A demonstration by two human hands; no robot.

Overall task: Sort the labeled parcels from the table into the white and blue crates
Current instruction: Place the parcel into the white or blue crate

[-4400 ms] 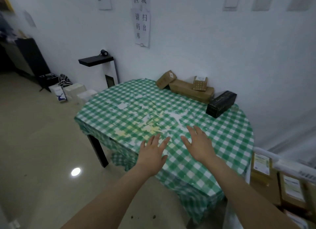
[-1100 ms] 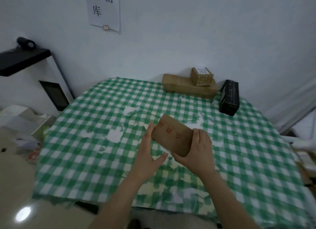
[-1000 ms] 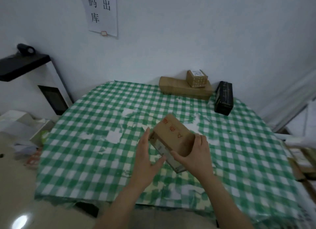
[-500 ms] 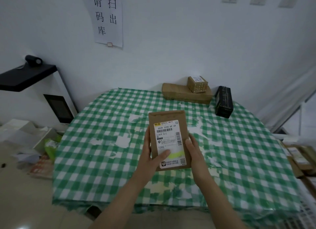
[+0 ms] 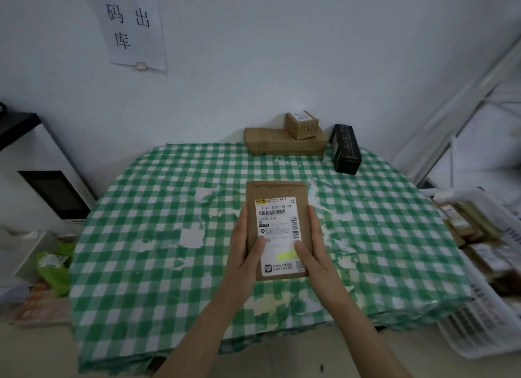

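In the centre of the frame both hands hold one parcel (image 5: 277, 191), a flat brown envelope, upright and face-on above the table (image 5: 141, 222). The left hand (image 5: 242, 256) grips its left edge, with the thumb lying on the lower left of the label (image 5: 277, 225). The right hand (image 5: 317, 255) grips the right edge, thumb pressed on the label's lower right, just above a yellow-green mark. The other fingers of both hands run up along the edges; how they lie behind the parcel cannot be told. The label is white, with a row of digits, barcodes and small print, and covers most of the parcel's lower part. The table wears a green-and-white checked cloth with worn white patches, and fills the middle of the frame. At its far edge, against the wall in the upper centre, lies a flat brown box (image 5: 267, 145) with a small box (image 5: 301, 124) on top of it, towards its right end. Just beside these on the right stands a black box (image 5: 345, 149), its short end facing the camera. At the right edge of the frame, beside the table, sits a white crate (image 5: 479, 329) holding several brown labelled parcels (image 5: 479, 253). In the upper left a paper sign (image 5: 135, 28) with large black characters hangs on the wall. At the left edge stands a white cabinet (image 5: 36, 180) with a dark panel, and a green bag (image 5: 55, 267) lies low beside the table.
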